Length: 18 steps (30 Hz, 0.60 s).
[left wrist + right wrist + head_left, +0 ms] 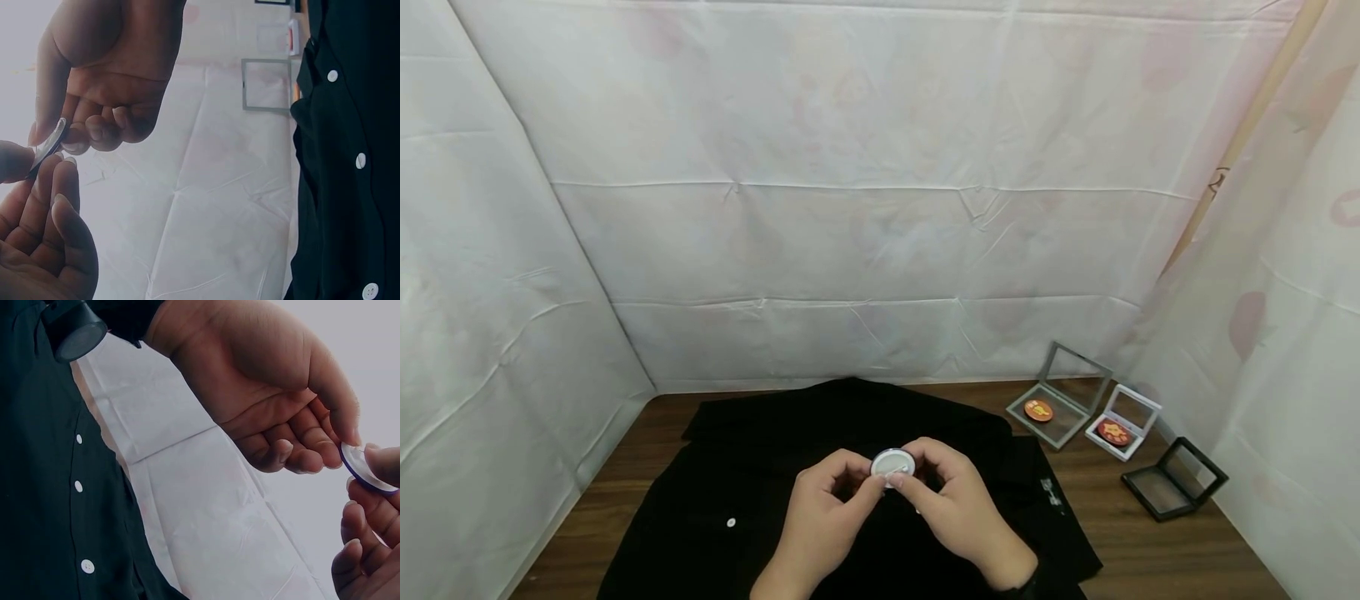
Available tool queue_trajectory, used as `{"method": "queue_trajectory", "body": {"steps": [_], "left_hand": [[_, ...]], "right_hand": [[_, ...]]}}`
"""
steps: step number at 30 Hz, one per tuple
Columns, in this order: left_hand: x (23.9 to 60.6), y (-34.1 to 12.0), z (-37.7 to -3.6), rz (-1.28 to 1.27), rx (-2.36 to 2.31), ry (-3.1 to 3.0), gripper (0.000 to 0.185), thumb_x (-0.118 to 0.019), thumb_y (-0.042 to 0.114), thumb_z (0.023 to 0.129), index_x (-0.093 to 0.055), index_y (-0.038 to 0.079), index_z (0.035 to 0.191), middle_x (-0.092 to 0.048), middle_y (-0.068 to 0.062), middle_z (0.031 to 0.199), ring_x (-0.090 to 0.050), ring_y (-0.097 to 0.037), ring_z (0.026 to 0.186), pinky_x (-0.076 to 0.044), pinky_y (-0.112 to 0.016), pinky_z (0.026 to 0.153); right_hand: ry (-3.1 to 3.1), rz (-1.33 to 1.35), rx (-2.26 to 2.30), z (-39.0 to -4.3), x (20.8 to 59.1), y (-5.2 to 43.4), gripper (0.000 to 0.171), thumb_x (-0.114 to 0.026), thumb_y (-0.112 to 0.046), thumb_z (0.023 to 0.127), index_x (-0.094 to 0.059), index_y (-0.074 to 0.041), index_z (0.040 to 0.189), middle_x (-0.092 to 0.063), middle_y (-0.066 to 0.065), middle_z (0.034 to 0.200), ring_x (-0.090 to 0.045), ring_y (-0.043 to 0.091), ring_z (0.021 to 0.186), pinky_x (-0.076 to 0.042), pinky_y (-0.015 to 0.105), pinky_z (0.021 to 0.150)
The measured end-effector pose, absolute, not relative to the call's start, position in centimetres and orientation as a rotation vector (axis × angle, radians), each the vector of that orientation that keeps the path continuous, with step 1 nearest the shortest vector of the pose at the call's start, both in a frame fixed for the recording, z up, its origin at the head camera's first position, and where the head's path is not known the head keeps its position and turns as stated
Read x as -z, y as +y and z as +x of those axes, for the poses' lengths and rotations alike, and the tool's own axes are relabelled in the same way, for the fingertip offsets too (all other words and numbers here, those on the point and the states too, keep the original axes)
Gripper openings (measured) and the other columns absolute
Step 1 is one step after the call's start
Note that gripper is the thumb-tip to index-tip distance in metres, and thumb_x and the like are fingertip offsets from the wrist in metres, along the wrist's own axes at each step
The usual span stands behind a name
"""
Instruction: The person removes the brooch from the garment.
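Between both hands is a round button badge [892,461], its pale back and thin pin facing up. My left hand [823,517] pinches the badge's left edge between thumb and fingers. At the opposite edge, my right hand [955,508] pinches it too, thumb beside the pin. The right wrist view shows the badge [364,470] edge-on with a purple rim; its front is hidden there. Beneath the hands a black shirt [737,475] with white buttons lies spread out. In the left wrist view the badge [49,147] shows as a thin rim among fingertips.
Three opened cases stand right on the wooden table [1150,554]: a grey-framed case [1063,433] with an orange badge [1039,410], a white case [1123,454] with a red badge [1113,432], and a black case [1157,492]. White cloth [850,250] hangs behind and beside the table.
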<state>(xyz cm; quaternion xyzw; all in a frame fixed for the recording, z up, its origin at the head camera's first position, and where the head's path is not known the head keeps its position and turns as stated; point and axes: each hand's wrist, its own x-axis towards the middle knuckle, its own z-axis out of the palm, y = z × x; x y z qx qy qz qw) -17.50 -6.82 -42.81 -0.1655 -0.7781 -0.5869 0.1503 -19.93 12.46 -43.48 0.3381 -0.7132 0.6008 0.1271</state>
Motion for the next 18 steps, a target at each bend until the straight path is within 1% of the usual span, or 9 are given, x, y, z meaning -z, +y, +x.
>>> {"method": "queue_trajectory", "body": {"steps": [3, 12, 18], "left_hand": [[42.8, -6.77, -17.47, -0.487, 1.683, -2.22, 0.017, -0.079, 0.012, 0.092, -0.071, 0.027, 0.089, -0.069, 0.009, 0.082, -0.067, -0.015, 0.072, -0.059, -0.03, 0.066], [42.8, -6.67, -17.39, -0.504, 1.661, -2.191, 0.017, -0.079, 0.013, 0.092, -0.072, 0.028, 0.089, -0.069, 0.01, 0.083, -0.066, -0.015, 0.073, -0.058, -0.03, 0.066], [42.78, -6.68, -17.39, -0.518, 1.632, -2.173, 0.018, -0.08, 0.011, 0.092, -0.072, 0.028, 0.089, -0.069, 0.012, 0.083, -0.065, -0.013, 0.072, -0.058, -0.031, 0.065]], "right_hand": [[-2.072, 0.977, -1.771, -19.89, 43.46, 12.41, 0.017, -0.067, -0.002, 0.099, -0.069, -0.016, 0.107, -0.067, -0.001, 0.095, -0.06, 0.016, 0.073, -0.054, 0.031, 0.062], [-2.056, 0.962, -1.878, -19.78, 43.5, 12.25, 0.012, -0.064, -0.003, 0.101, -0.069, -0.012, 0.107, -0.069, 0.005, 0.101, -0.066, 0.017, 0.086, -0.058, 0.032, 0.071], [-2.035, 0.981, -1.916, -19.73, 43.47, 12.06, 0.012, -0.062, -0.001, 0.102, -0.067, -0.011, 0.108, -0.067, 0.007, 0.102, -0.065, 0.016, 0.087, -0.058, 0.032, 0.072]]}}
